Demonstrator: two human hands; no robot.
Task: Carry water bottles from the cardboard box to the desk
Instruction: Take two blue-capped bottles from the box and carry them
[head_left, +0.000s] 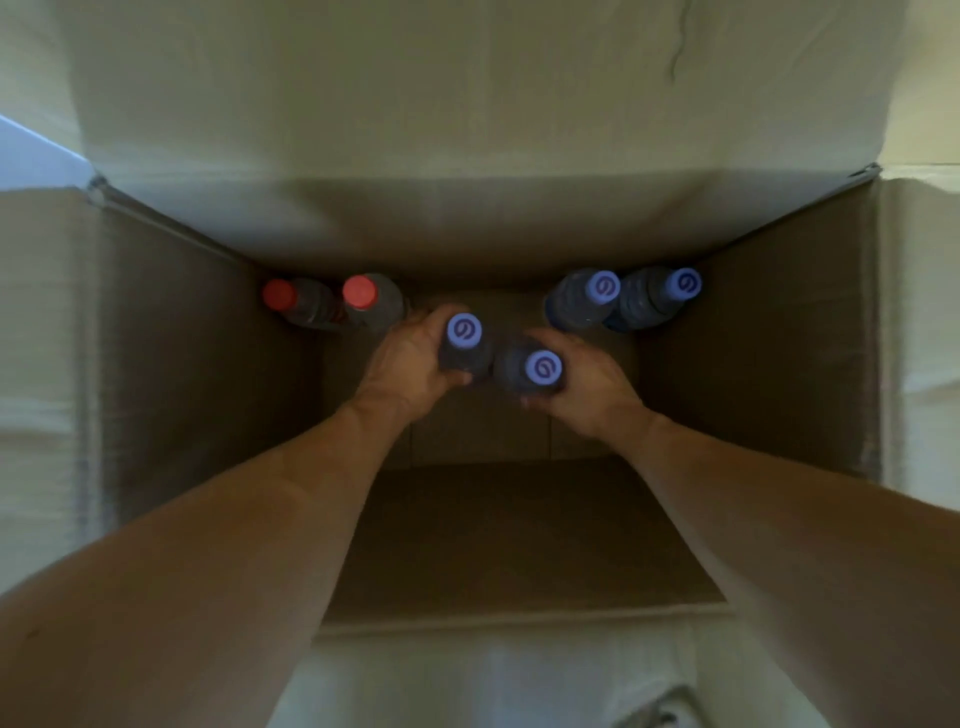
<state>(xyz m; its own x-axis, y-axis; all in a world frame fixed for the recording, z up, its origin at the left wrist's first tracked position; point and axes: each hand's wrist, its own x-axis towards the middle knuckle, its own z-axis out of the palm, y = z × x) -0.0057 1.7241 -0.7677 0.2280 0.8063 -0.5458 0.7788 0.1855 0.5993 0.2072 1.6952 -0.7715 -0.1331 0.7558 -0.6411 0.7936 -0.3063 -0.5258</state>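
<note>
Cardboard box (182, 338): open, seen from directly above, fills most of the frame; its far flap stands folded back across the top of the frame, the side walls slope inward toward a dim floor.

Contents, six upright bottles, caps toward the camera:
- Two red-capped bottles (332, 301), side by side and touching, in the box's far corner at centre left of the frame.
- Two blue-capped bottles (623, 301), side by side and touching, in the opposite far corner at centre right of the frame. Caps pale blue with a dark spiral mark.
- Left-held bottle (464, 343), pale blue cap with the same mark, at frame centre, just left of its neighbour.
- Right-held bottle (530, 370), same cap, just right of and slightly below the first in the frame; the two stand very close, contact cannot be told.

Left hand (410, 358): reaches down into the box from the lower left; its grip is clamped on the left-held bottle, fingers curled round the body below the cap.

Right hand (587, 376): reaches in from the lower right; its grip is clamped on the right-held bottle, thumb and fingers wrapped round the body.

Both forearms are bare. Whether the two held bottles rest on the box floor or are raised cannot be told.
</note>
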